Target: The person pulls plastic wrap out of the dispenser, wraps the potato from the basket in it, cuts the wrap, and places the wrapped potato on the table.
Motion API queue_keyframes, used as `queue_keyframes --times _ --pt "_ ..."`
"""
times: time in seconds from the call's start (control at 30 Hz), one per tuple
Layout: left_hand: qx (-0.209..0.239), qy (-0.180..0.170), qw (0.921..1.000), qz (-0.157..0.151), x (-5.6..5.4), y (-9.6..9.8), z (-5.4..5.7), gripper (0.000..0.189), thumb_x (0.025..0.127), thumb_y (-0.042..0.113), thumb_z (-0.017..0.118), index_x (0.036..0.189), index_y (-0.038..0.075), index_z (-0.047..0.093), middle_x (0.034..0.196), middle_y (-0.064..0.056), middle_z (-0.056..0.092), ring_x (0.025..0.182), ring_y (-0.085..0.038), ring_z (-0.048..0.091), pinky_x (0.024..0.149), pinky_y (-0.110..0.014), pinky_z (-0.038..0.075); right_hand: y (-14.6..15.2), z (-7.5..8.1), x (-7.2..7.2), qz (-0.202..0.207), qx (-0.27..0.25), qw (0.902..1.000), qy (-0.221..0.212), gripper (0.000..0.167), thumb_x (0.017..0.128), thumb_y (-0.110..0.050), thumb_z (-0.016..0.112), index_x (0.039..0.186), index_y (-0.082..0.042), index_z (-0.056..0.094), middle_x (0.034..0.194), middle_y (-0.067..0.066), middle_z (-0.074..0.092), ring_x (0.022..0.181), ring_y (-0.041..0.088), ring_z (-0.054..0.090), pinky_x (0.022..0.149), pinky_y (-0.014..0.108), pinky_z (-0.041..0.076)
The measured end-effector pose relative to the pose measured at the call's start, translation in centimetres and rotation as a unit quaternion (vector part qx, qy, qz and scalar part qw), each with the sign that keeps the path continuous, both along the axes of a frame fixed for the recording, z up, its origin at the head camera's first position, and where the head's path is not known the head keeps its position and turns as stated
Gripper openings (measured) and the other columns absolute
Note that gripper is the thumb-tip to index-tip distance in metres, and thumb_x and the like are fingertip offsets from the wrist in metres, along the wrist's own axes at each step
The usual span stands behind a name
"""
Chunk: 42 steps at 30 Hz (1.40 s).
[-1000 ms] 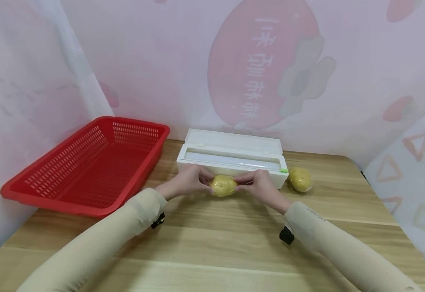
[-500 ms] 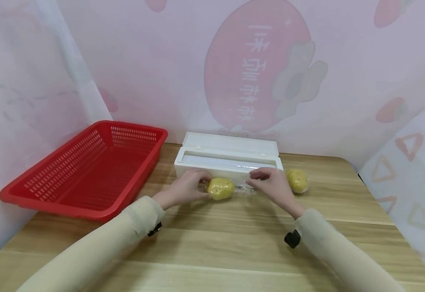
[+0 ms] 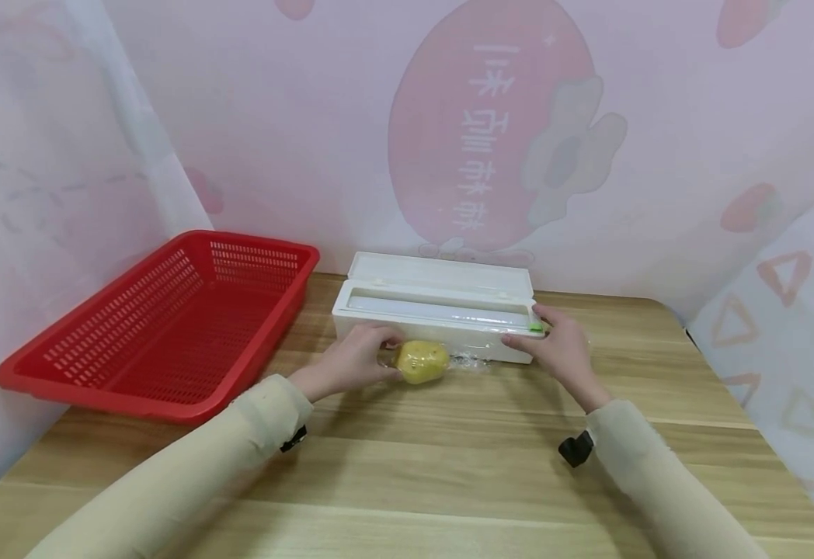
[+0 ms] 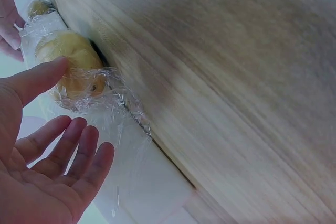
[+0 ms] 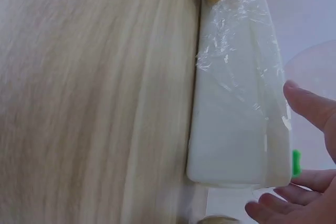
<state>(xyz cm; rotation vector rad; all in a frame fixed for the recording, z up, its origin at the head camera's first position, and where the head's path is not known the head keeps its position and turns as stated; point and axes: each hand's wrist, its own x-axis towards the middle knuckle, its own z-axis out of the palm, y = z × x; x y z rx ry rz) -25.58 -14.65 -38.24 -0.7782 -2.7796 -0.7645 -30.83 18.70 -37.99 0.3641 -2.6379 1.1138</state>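
Observation:
A potato [image 3: 422,362] under clear plastic wrap lies against the front of a white cling film box [image 3: 414,330]. My left hand [image 3: 353,359] is at the potato's left end; in the left wrist view its thumb overlaps the potato [image 4: 71,59], with the other fingers spread loosely near crumpled wrap [image 4: 113,95]. My right hand [image 3: 562,351] is at the box's right end, around the green slider [image 3: 536,327]. In the right wrist view, its thumb and fingers are apart, the fingers beside the slider [image 5: 296,163]. A second potato [image 5: 218,220] is mostly hidden behind that hand in the head view.
A red perforated basket [image 3: 253,380] stands at the left of the wooden table [image 3: 407,466]. The box's raised lid [image 3: 442,276] leans back near a pink printed curtain [image 3: 295,155]. Wrinkled film [image 5: 226,40] stretches from the potato across the box front.
My right hand has let go at the potato's right side and moved right to the box end, covering the second potato. The left hand has loosened slightly and stays beside the first potato.

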Motion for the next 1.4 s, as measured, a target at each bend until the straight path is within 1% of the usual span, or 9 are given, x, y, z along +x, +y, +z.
queue_keyframes --times 0.13,0.33,0.47,0.6,0.8,0.97,1.1,1.27,1.4 --pt "-0.005 0.001 1.0 0.002 0.2 0.0 0.2 0.048 0.073 0.017 0.089 0.113 0.002 0.068 0.109 -0.009 0.068 0.102 -0.027 0.062 0.089 -0.039 0.049 -0.2 -0.2 -0.2 -0.006 0.004 0.9999 -0.015 0.09 0.073 -0.046 0.086 0.138 0.006 0.051 0.139 0.022 0.051 0.13 0.038 0.045 0.102 0.051 0.038" --pt "-0.014 -0.001 0.9999 0.008 0.2 0.1 0.3 0.046 0.074 0.017 0.088 0.113 0.003 0.068 0.109 -0.009 0.068 0.102 -0.026 0.063 0.089 -0.039 0.05 0.1 -0.5 -0.5 0.015 -0.021 0.9997 -0.004 0.072 0.074 -0.034 0.088 0.127 0.006 0.061 0.14 0.018 0.051 0.133 0.038 0.041 0.106 0.051 0.034" --pt "-0.022 -0.011 0.9996 0.014 0.3 0.3 0.6 0.045 0.075 0.018 0.088 0.113 0.005 0.068 0.11 -0.008 0.068 0.103 -0.025 0.062 0.089 -0.039 0.05 0.7 -0.6 -0.8 0.042 -0.056 0.9973 -0.023 0.054 0.076 -0.025 0.088 0.118 0.004 0.068 0.143 0.016 0.049 0.13 0.037 0.045 0.099 0.048 0.043" --pt "-0.04 -0.006 0.9992 0.006 0.4 0.4 0.9 0.041 0.076 0.019 0.087 0.111 0.007 0.068 0.106 -0.004 0.068 0.1 -0.022 0.063 0.086 -0.038 0.051 1.2 -0.6 -1.0 0.06 -0.089 0.9935 -0.038 0.046 0.076 -0.02 0.087 0.111 0.004 0.07 0.144 0.015 0.048 0.129 0.036 0.047 0.095 0.044 0.048" --pt "-0.062 0.005 0.998 -0.014 0.3 0.4 1.1 0.037 0.077 0.018 0.086 0.108 0.008 0.07 0.101 -0.002 0.068 0.095 -0.018 0.063 0.084 -0.035 0.051 1.4 -0.9 -0.9 0.06 -0.113 0.9909 -0.04 0.046 0.076 -0.018 0.087 0.112 0.005 0.069 0.142 0.015 0.05 0.13 0.033 0.047 0.1 0.042 0.044" --pt "-0.076 -0.001 0.997 -0.011 0.3 0.3 1.3 0.039 0.077 0.019 0.086 0.111 0.009 0.07 0.102 -0.002 0.068 0.095 -0.019 0.063 0.083 -0.037 0.05 1.2 -1.3 -0.7 0.052 -0.134 0.989 -0.035 0.047 0.075 -0.017 0.088 0.113 0.005 0.069 0.141 0.014 0.051 0.128 0.031 0.048 0.099 0.041 0.044" --pt "-0.091 0.004 0.9958 0.001 0.2 0.5 1.7 0.036 0.076 0.021 0.085 0.108 0.01 0.07 0.098 -0.002 0.068 0.091 -0.019 0.062 0.078 -0.037 0.051 0.9 -1.6 -0.8 0.056 -0.141 0.988 -0.031 0.048 0.075 -0.018 0.088 0.113 0.004 0.069 0.141 0.012 0.052 0.126 0.029 0.051 0.098 0.038 0.045" --pt "-0.109 0.012 0.994 0.002 0.2 1.9 2.6 0.04 0.079 0.027 0.083 0.11 0.006 0.07 0.1 -0.005 0.066 0.087 -0.016 0.059 0.075 -0.034 0.052 1.2 -1.6 -0.9 0.048 -0.147 0.9876 -0.025 0.046 0.073 -0.016 0.089 0.11 0.004 0.07 0.139 0.012 0.054 0.123 0.028 0.053 0.096 0.038 0.047" --pt "-0.117 0.025 0.9928 -0.009 0.1 3.3 2.8 0.042 0.082 0.029 0.081 0.115 0.005 0.069 0.106 -0.005 0.066 0.092 -0.016 0.059 0.077 -0.033 0.052 1.3 -1.6 -0.8 0.043 -0.151 0.9872 -0.027 0.046 0.072 -0.015 0.09 0.11 0.003 0.07 0.139 0.011 0.054 0.123 0.028 0.053 0.096 0.038 0.047"
